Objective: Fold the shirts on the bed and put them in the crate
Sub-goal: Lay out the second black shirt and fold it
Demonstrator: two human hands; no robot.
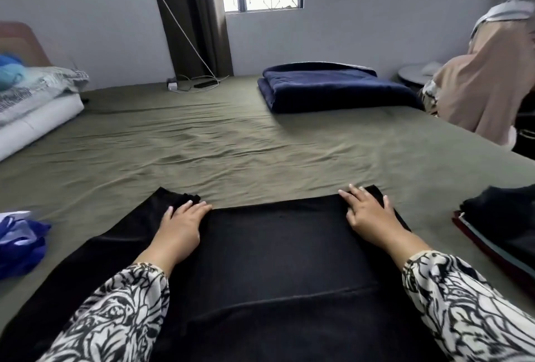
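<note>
Black shirt (278, 260): spread flat on the bed (231, 141) at 6 o'clock, far edge folded over.
Left hand (181, 225): fingers nearly straight, pressing the fold's left end, gripping nothing.
Right hand (369, 214): fingers spread flat on the fold's right end, holding nothing.
Left sleeve (173, 199): sticks out at 10 o'clock (likely to bunch if the next fold skips it).
Slip risk: smooth cloth may slide on the wrinkled sheet, skewing the fold.
Folded stack (503, 225): at 3 o'clock.
Crate: not in view.
</note>
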